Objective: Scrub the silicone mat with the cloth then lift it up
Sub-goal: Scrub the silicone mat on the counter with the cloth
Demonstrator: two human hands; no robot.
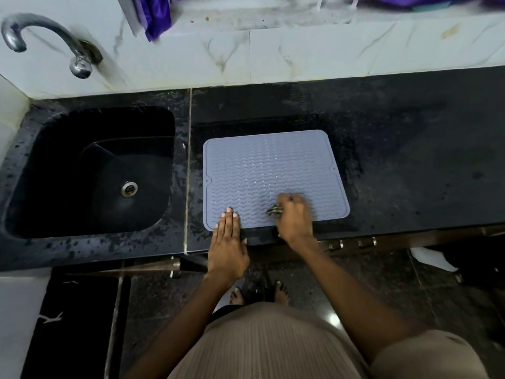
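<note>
Head view looks down on a black stone counter (396, 160) where the grey silicone mat (267, 170) lies flat, right of the sink (90, 170). Left hand (228, 242) presses straight fingers on the mat's near left corner. Right hand (293, 214) grips a dark cloth (274, 211) against the mat's near part.

Person, head-cam view down own front. Top (273, 343): beige/tan, fine vertical ribbing, short sleeve (426, 356) showing on the right side, same fabric. Dark strip of lower garment (226, 310) just visible past the top's far hem. Both forearms bare, no watch or bands. Left hand (226, 242): pale nails. Right hand (293, 217): blurred, nails not readable. Feet (281, 292) bare, toenails look dark.
</note>
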